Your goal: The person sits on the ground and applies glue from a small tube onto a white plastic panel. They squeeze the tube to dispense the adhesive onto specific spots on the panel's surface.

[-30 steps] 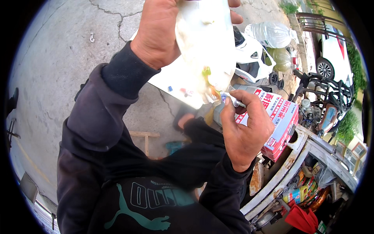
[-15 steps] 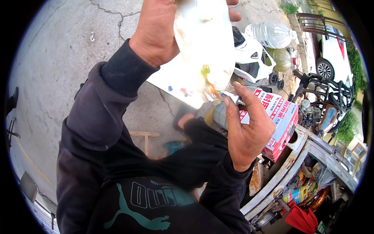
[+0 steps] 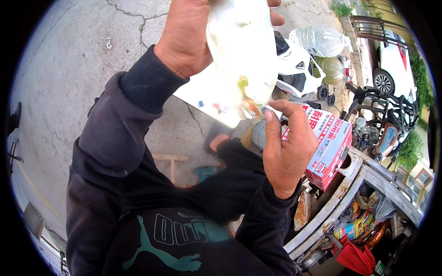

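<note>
My left hand point(image 3: 186, 41) is closed around the upper part of a white plastic piece point(image 3: 241, 50), with fingertips showing at its far right edge. Green and orange marks run down the lower end of this piece. In a pinch between thumb and forefinger, my right hand point(image 3: 292, 149) holds a small silver tube point(image 3: 279, 115). The tube's tip is at the marked lower end of the white piece; whether they touch I cannot tell. Behind the piece lies a flat white panel point(image 3: 202, 89) with a small blue bit point(image 3: 200, 104) on it.
A red and white carton point(image 3: 329, 147) stands right of my right hand, by a rusty white metal frame point(image 3: 350, 172). Beyond are a white toy vehicle point(image 3: 297, 66), large clear bottles point(image 3: 317, 40) and a parked car point(image 3: 396, 69). A wooden frame point(image 3: 172, 168) lies below on cracked concrete.
My right hand has shifted slightly left, and its forefinger has curled further over the tube. My left hand and the white piece have hardly moved.
</note>
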Available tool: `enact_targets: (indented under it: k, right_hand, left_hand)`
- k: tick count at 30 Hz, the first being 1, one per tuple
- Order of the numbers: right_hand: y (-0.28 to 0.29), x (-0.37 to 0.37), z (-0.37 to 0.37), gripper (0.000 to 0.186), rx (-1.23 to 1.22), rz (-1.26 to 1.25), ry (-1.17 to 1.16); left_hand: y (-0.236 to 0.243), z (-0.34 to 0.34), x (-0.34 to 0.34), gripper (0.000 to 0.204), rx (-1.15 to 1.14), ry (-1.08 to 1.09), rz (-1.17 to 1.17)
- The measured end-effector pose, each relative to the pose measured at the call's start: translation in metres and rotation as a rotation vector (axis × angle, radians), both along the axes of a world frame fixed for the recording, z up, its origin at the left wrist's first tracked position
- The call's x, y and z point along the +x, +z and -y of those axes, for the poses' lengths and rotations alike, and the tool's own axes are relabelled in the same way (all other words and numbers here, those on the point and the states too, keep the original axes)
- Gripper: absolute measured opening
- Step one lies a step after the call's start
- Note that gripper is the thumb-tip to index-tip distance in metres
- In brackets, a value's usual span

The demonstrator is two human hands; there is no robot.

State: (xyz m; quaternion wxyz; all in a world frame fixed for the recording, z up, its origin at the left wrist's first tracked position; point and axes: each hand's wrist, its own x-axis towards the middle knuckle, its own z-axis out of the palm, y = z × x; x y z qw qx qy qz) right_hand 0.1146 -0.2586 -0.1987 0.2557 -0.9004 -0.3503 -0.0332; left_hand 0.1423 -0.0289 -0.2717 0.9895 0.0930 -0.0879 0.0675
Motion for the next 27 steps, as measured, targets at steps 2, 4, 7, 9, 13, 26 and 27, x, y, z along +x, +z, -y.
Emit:
enact_targets:
  k: [2,4,7,9,13,26,27]
  right_hand:
    - [0.0001,-0.0010,-0.0008,0.012,-0.016,0.004,-0.004]
    - [-0.0005,-0.0017,-0.0013,0.012,-0.026,0.012,-0.003]
    - [-0.0016,-0.0012,-0.0019,0.011,-0.023,0.025,0.011]
    - [-0.0041,-0.0006,-0.0026,0.011,-0.007,0.031,0.023]
    - [-0.0035,-0.0019,-0.0029,0.011,-0.001,0.058,0.034]
    - [0.0043,-0.0043,-0.0019,0.023,-0.020,-0.062,-0.053]
    - [0.0043,-0.0032,-0.0011,0.025,-0.018,-0.056,-0.049]
  left_hand:
    - [0.0016,0.0010,-0.0013,0.060,0.015,0.023,-0.020]
    - [0.0015,0.0011,-0.0019,0.059,0.019,0.027,-0.026]
    - [0.0021,0.0002,-0.0020,0.059,0.022,0.019,-0.025]
    - [0.0030,0.0005,-0.0024,0.059,0.042,0.028,-0.031]
    - [0.0028,0.0003,-0.0018,0.058,0.033,0.020,-0.010]
    - [-0.0004,-0.0009,-0.0022,0.057,0.010,-0.012,-0.008]
    - [0.0002,0.0002,-0.0024,0.057,-0.002,-0.002,-0.016]
